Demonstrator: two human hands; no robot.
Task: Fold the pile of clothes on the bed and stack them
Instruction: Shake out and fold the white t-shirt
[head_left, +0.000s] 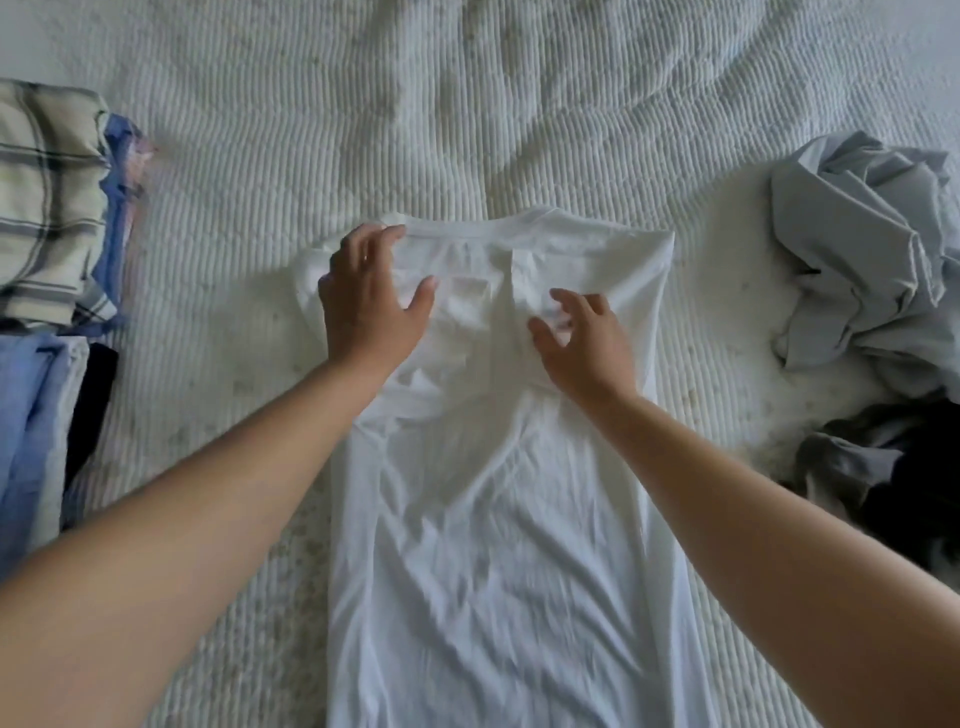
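A white T-shirt (498, 519) lies flat on the bed in front of me, collar away from me, with both sides folded in toward its middle. My left hand (371, 299) hovers over the shirt's upper left corner, fingers relaxed and spread, holding nothing. My right hand (579, 340) is over the folded sleeve just right of centre, fingers loosely bent, with nothing gripped. A stack of folded clothes (47, 208) sits at the left, a plaid piece on top. At the right edge lies an unfolded pile (867, 249) of grey garments.
The bed has a white ribbed cover (467, 104). More folded blue and dark clothes (36, 426) lie at the lower left. Dark and grey crumpled clothes (893, 478) lie at the lower right.
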